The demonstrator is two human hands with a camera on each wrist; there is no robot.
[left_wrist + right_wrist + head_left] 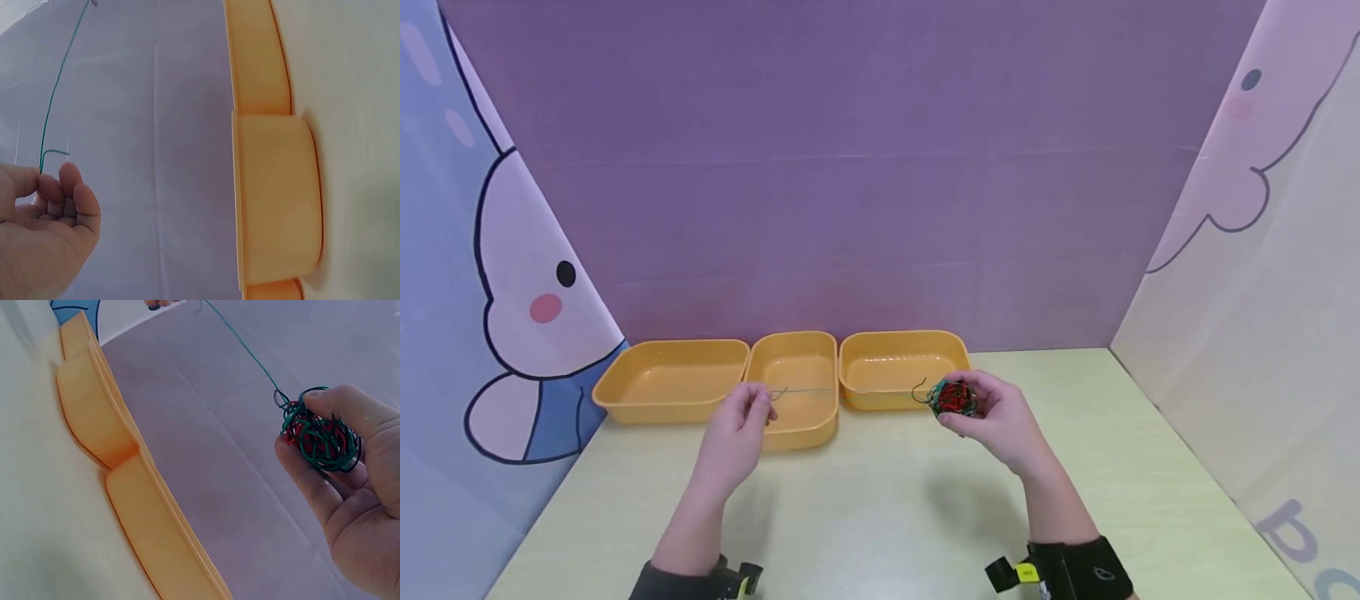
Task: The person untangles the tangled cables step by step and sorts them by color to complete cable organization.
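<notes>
A tangled ball of thin red, green and black wire (957, 400) sits in my right hand (1000, 421), held between thumb and fingers above the table. From it a green wire (247, 350) runs out taut towards my left hand (735, 433). In the left wrist view, thumb and index finger pinch the green wire (55, 87), and a short bent end sticks up past the fingertips. A small dark loop (279, 397) stands out where the strand leaves the ball. Both hands are raised in front of the yellow trays.
Three yellow trays stand in a row at the back of the pale table (865, 517): a left tray (655, 412), a middle tray (797, 437) and a right tray (895, 402). Behind them rises a purple cloth wall (865, 208); printed panels flank both sides.
</notes>
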